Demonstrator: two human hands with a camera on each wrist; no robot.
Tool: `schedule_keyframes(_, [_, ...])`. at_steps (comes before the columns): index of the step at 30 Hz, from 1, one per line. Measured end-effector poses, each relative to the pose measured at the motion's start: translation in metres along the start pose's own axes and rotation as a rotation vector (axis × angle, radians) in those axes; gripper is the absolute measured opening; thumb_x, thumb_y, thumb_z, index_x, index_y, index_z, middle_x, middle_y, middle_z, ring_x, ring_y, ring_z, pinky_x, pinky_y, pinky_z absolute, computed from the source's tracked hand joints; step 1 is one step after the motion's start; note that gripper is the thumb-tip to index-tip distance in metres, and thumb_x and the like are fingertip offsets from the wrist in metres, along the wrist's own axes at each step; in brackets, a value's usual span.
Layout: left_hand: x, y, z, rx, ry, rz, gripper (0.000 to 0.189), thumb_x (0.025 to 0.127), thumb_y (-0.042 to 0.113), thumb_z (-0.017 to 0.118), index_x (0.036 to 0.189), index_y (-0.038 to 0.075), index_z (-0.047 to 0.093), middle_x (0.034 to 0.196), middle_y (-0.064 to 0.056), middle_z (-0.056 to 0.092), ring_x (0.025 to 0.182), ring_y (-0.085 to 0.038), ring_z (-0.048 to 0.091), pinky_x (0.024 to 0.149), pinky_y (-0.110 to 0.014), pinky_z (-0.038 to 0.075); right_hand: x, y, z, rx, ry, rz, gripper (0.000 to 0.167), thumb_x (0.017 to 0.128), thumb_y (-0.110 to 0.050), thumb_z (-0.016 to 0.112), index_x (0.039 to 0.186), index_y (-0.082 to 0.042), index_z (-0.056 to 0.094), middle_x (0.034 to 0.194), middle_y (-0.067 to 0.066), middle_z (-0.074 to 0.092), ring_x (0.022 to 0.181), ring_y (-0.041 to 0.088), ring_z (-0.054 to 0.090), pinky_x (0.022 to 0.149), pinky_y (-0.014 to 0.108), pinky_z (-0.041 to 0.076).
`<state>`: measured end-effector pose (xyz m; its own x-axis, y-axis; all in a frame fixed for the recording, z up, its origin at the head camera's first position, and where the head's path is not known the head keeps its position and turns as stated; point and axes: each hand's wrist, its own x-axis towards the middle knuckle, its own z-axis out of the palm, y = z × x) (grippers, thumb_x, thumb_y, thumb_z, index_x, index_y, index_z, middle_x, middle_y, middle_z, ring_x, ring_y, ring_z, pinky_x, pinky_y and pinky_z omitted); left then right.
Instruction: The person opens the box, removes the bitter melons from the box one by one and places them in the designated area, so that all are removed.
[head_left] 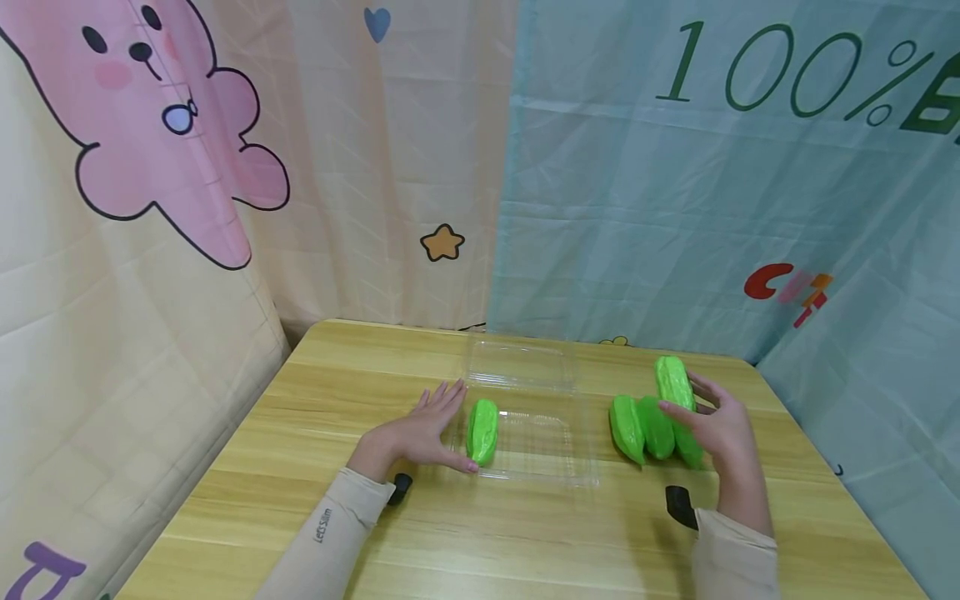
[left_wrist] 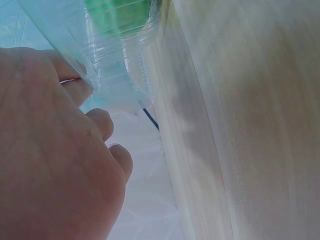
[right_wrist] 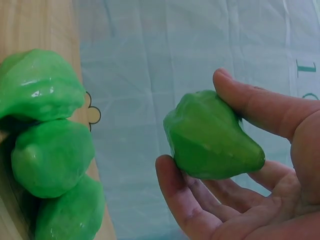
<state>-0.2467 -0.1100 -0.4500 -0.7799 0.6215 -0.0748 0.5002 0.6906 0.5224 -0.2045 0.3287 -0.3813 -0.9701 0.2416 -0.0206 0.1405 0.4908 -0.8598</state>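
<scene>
My right hand pinches a green, ridged bitter melon between thumb and fingers, its pointed end towards the palm in the right wrist view. It is raised over a row of three similar bitter melons lying side by side on the table's right. At the left side of a clear plastic clamshell box, my left hand spreads its fingers, thumb at the near corner and fingertips by the far one. Inside the box, along its left wall, lies another bitter melon.
The box's clear lid lies folded back towards the far edge of the wooden table. Printed curtains hang behind the table and at both sides. A black strap end sticks out by the right wrist.
</scene>
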Motion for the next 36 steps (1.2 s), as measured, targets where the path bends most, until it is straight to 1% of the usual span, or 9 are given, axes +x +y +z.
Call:
schedule_keyframes(7, [0.000,0.000,0.001,0.005,-0.002,0.001,0.134,0.075,0.075,0.071,0.161,0.007,-0.005,0.168,-0.006,-0.011,0.151,-0.031,-0.015,0.120,-0.050,-0.007,0.000,0.007,-0.010,0.013,0.052,0.052,0.088,0.092,-0.032,0.076,0.161,-0.010,0.025,0.162,0.022,0.026,0.140,0.045,0.036,0.097,0.039,0.048])
schedule_keyframes(10, [0.001,0.001,0.001,0.003,-0.002,0.004,0.134,0.075,0.075,0.071,0.161,0.007,-0.005,0.168,-0.007,-0.011,0.151,-0.031,-0.015,0.120,-0.050,-0.007,0.000,0.012,-0.015,0.038,0.072,0.085,0.086,0.094,-0.031,0.073,0.161,-0.011,0.023,0.163,0.021,0.023,0.142,0.045,0.033,0.104,0.047,0.044])
schedule_keyframes(12, [0.001,0.001,0.001,0.002,-0.005,0.002,0.135,0.075,0.076,0.071,0.161,0.007,-0.006,0.168,-0.007,-0.012,0.151,-0.031,-0.016,0.120,-0.049,-0.007,0.000,0.016,-0.019,0.065,0.085,0.112,0.086,0.095,-0.031,0.072,0.162,-0.011,0.021,0.164,0.020,0.021,0.143,0.045,0.030,0.109,0.053,0.039])
schedule_keyframes(14, [0.001,0.000,0.001,-0.001,-0.006,0.002,0.135,0.075,0.076,0.071,0.161,0.008,-0.007,0.168,-0.006,-0.012,0.151,-0.031,-0.016,0.120,-0.049,-0.008,0.001,0.020,-0.021,0.087,0.097,0.135,0.086,0.095,-0.030,0.071,0.162,-0.012,0.019,0.165,0.018,0.019,0.144,0.044,0.027,0.112,0.055,0.035])
schedule_keyframes(18, [0.002,-0.001,0.001,0.006,-0.003,0.003,0.134,0.075,0.077,0.070,0.161,0.010,-0.008,0.168,-0.004,-0.013,0.151,-0.030,-0.016,0.120,-0.048,-0.008,0.005,0.029,-0.024,0.122,0.124,0.164,0.086,0.095,-0.028,0.072,0.162,-0.013,0.020,0.165,0.017,0.018,0.146,0.042,0.024,0.114,0.055,0.032])
schedule_keyframes(23, [0.003,-0.003,0.002,0.002,0.001,0.001,0.134,0.074,0.077,0.070,0.161,0.010,-0.008,0.167,-0.002,-0.014,0.151,-0.030,-0.016,0.120,-0.049,-0.008,0.011,0.041,-0.025,0.145,0.180,0.188,0.084,0.093,-0.023,0.074,0.161,-0.012,0.026,0.162,0.020,0.024,0.144,0.039,0.027,0.114,0.052,0.032])
schedule_keyframes(26, [0.002,-0.003,0.001,-0.009,0.000,-0.006,0.135,0.074,0.077,0.071,0.161,0.010,-0.008,0.167,-0.001,-0.014,0.151,-0.029,-0.016,0.120,-0.049,-0.008,0.014,0.048,-0.026,0.142,0.202,0.200,0.082,0.093,-0.020,0.073,0.160,-0.009,0.026,0.161,0.024,0.025,0.143,0.040,0.026,0.114,0.051,0.031])
schedule_keyframes(31, [0.002,-0.003,0.001,-0.015,-0.002,-0.007,0.135,0.074,0.077,0.070,0.161,0.011,-0.009,0.167,-0.001,-0.015,0.151,-0.029,-0.016,0.120,-0.048,-0.009,0.017,0.058,-0.028,0.139,0.189,0.208,0.079,0.096,-0.018,0.068,0.159,-0.002,0.023,0.160,0.029,0.023,0.143,0.043,0.025,0.115,0.052,0.029])
schedule_keyframes(36, [0.003,-0.003,0.002,-0.015,-0.001,0.000,0.134,0.075,0.076,0.070,0.161,0.010,-0.008,0.167,-0.003,-0.014,0.151,-0.029,-0.016,0.120,-0.048,-0.008,0.019,0.067,-0.027,0.120,0.135,0.217,0.078,0.099,-0.020,0.063,0.159,-0.002,0.017,0.161,0.030,0.017,0.146,0.046,0.017,0.116,0.056,0.025])
